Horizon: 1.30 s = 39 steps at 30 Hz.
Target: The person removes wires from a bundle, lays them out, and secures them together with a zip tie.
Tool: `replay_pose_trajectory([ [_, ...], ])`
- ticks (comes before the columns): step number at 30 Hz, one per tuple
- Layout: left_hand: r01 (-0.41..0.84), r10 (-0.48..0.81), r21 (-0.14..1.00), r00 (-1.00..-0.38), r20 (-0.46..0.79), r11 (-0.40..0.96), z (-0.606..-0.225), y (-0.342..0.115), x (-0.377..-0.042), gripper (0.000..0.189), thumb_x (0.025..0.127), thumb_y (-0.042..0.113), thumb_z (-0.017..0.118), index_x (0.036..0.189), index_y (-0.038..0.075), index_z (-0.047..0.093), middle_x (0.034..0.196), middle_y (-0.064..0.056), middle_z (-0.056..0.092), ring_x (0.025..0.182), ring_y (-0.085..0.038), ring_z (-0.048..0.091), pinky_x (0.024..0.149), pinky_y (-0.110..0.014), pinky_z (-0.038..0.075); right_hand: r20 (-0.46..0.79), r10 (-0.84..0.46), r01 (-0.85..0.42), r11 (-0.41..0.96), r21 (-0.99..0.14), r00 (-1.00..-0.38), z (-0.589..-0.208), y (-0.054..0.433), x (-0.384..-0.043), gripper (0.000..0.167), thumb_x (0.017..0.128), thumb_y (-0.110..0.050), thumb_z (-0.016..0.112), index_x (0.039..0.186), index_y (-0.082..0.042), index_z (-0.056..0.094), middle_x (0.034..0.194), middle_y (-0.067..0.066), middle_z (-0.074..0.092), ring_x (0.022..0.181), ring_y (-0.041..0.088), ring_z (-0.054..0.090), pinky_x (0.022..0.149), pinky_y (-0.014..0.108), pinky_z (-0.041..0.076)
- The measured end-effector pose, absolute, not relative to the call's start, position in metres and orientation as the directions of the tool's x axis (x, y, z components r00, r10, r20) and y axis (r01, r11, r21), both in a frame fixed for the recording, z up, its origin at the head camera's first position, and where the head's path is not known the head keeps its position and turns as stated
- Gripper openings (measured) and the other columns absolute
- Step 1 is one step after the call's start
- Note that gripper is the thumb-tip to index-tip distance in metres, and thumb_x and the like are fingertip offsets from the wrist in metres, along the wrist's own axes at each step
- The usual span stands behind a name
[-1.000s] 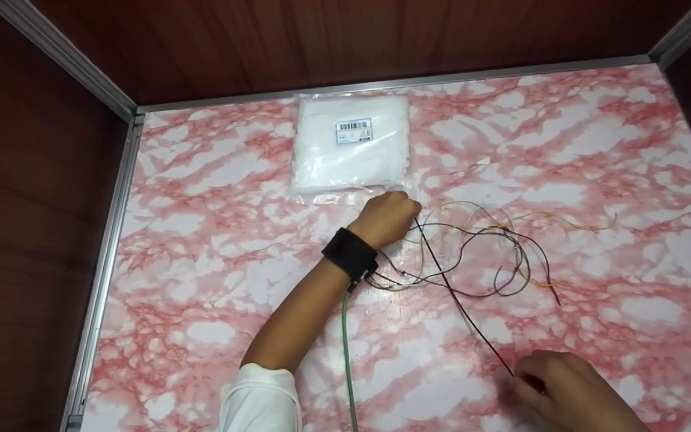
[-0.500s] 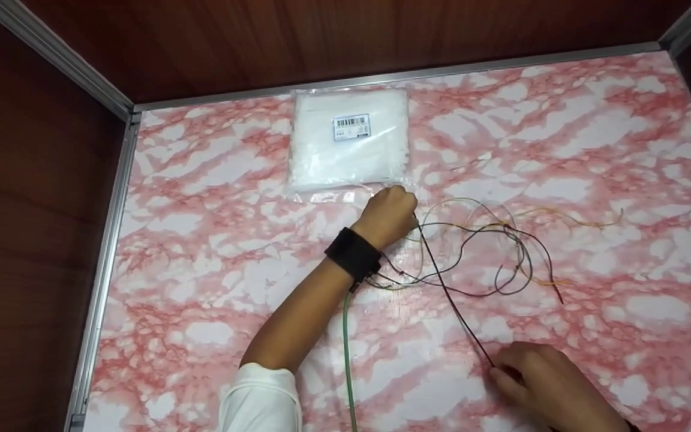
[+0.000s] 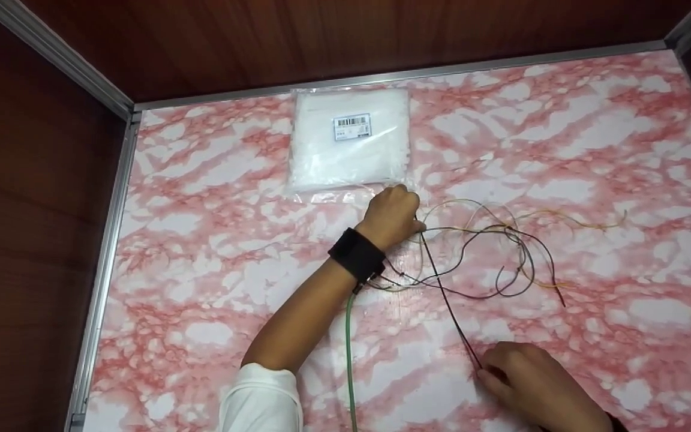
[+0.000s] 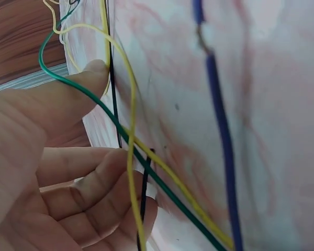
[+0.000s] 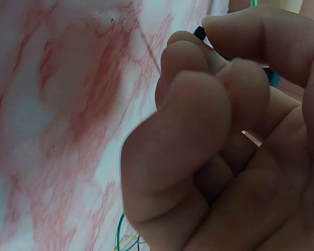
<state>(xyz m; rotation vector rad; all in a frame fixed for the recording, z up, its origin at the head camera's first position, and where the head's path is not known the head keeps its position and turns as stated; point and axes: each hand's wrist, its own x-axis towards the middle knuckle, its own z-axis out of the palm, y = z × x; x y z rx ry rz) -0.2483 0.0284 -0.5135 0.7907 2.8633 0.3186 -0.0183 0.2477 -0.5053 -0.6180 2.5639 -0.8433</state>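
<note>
My left hand (image 3: pixel 390 216) is near the lower edge of a clear bag (image 3: pixel 351 156) with white contents and a barcode label. In the left wrist view its thumb stands apart from the bent fingers (image 4: pixel 76 201), and a black wire (image 4: pixel 114 89) passes behind them; I cannot tell whether they grip it. From that hand the black wire (image 3: pixel 452 309) runs straight to my right hand (image 3: pixel 528 378), whose thumb and fingertip pinch its tip (image 5: pixel 200 32). Green (image 4: pixel 170 196), yellow (image 4: pixel 132 104) and blue (image 4: pixel 222 130) wires hang before the left palm.
A loose tangle of thin dark and yellow wires (image 3: pixel 501 231) spreads right of the left hand on the red-and-white marbled table (image 3: pixel 219 282). A green cable (image 3: pixel 349 360) leads down from the left wristband (image 3: pixel 357 255). Dark wood panels (image 3: pixel 381 36) border the table.
My right hand has moved left and slightly up, still pinching the black wire. The straight stretch between the hands is shorter. The left thumb now sticks out from the hand.
</note>
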Motion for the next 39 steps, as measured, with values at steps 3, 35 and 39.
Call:
replay_pose_trajectory([
  [3, 0.486, 0.522, 0.258, -0.848, -0.091, 0.835, -0.515, 0.029, -0.25, 0.032, 0.077, 0.038, 0.081, 0.078, 0.008, 0.069, 0.087, -0.008, 0.061, 0.08, -0.024, 0.061, 0.07, -0.038, 0.052, -0.227, -0.502, -0.271, 0.733, -0.624, -0.835, -0.505, 0.247, -0.018, 0.022, 0.092, -0.025, 0.067, 0.072, -0.031, 0.058, 0.066, -0.021, 0.046, 0.058, -0.001, 0.042, 0.057, 0.025, 0.035],
  [35, 0.817, 0.813, -0.004, -0.574, 0.1, 0.577, -0.519, 0.014, -0.251, 0.018, 0.094, 0.01, 0.06, 0.093, 0.015, 0.076, 0.092, -0.006, 0.055, 0.079, -0.024, 0.054, 0.066, -0.034, 0.05, -0.109, -0.517, -0.36, 0.716, -0.598, -0.849, -0.51, 0.236, -0.024, 0.031, 0.091, -0.018, 0.067, 0.068, -0.032, 0.052, 0.063, -0.02, 0.038, 0.055, 0.0, 0.037, 0.055, 0.023, 0.033],
  [39, 0.804, 0.804, -0.052, -0.586, 0.104, 0.592, -0.524, 0.013, -0.251, 0.016, 0.096, 0.01, 0.056, 0.098, 0.015, 0.071, 0.1, -0.008, 0.048, 0.081, -0.025, 0.049, 0.067, -0.035, 0.045, -0.152, -0.517, -0.34, 0.729, -0.594, -0.842, -0.51, 0.237, -0.025, 0.029, 0.093, -0.02, 0.065, 0.069, -0.031, 0.054, 0.064, -0.02, 0.04, 0.055, 0.001, 0.038, 0.055, 0.024, 0.033],
])
